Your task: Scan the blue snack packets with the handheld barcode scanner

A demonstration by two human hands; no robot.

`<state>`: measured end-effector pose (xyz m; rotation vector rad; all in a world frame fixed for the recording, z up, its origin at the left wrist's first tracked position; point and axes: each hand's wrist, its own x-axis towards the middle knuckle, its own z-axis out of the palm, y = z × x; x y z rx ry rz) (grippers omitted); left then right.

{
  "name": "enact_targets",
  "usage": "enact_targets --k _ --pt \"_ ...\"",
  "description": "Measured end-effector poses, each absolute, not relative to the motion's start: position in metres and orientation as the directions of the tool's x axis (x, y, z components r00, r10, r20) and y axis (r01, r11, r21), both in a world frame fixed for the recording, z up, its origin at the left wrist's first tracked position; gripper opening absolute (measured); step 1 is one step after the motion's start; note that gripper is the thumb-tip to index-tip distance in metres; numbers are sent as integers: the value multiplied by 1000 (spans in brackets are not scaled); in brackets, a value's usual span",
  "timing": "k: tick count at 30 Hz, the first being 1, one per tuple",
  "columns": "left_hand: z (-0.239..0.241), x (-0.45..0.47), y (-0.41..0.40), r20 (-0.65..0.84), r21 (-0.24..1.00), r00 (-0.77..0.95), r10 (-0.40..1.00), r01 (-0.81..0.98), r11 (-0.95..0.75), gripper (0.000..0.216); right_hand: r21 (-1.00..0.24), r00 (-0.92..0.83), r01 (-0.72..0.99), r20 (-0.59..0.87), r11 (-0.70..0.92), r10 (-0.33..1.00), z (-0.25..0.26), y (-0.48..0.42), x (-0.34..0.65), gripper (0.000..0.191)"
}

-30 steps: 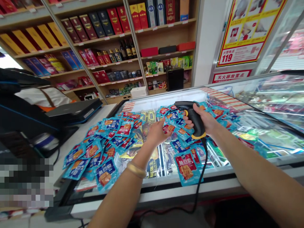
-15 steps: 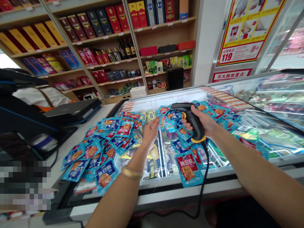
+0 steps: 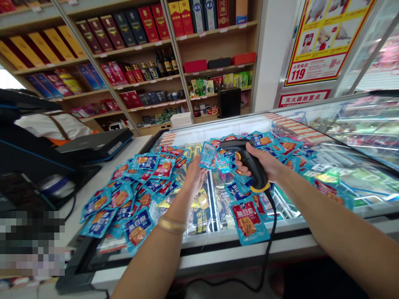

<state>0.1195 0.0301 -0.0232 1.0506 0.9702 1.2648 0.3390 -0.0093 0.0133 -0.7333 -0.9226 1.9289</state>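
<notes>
Blue snack packets point(image 3: 137, 182) lie in a big heap on the glass top of the freezer point(image 3: 237, 249). Under the glass you can see frozen treats point(image 3: 202, 209) inside. The left hand point(image 3: 193, 176) pinches one small blue packet point(image 3: 207, 154) in its fingertips and holds it up over the middle of the heap. Just to its right, the right hand point(image 3: 266, 161) has its fingers wrapped tight round a black scanner point(image 3: 246, 155). The scanner's nose points at the packet. Its black cord point(image 3: 274, 220) hangs over the near edge. A black till machine point(image 3: 93, 145) sits on the left. The far shelves point(image 3: 215, 47) hold boxes and bottles.
</notes>
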Motion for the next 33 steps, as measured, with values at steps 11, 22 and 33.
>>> enact_targets --k 11,22,33 --pt "-26 120 31 -4 960 73 997 -279 25 43 -805 -458 -456 -155 -381 876 13 -10 338 38" --pt "4 71 47 573 690 -49 818 568 -449 45 -785 -442 -485 -161 -386 882 26 -7 317 42" --pt "12 -33 20 281 -114 -12 960 992 45 52 -762 -590 -419 -184 -493 786 39 4 247 42"
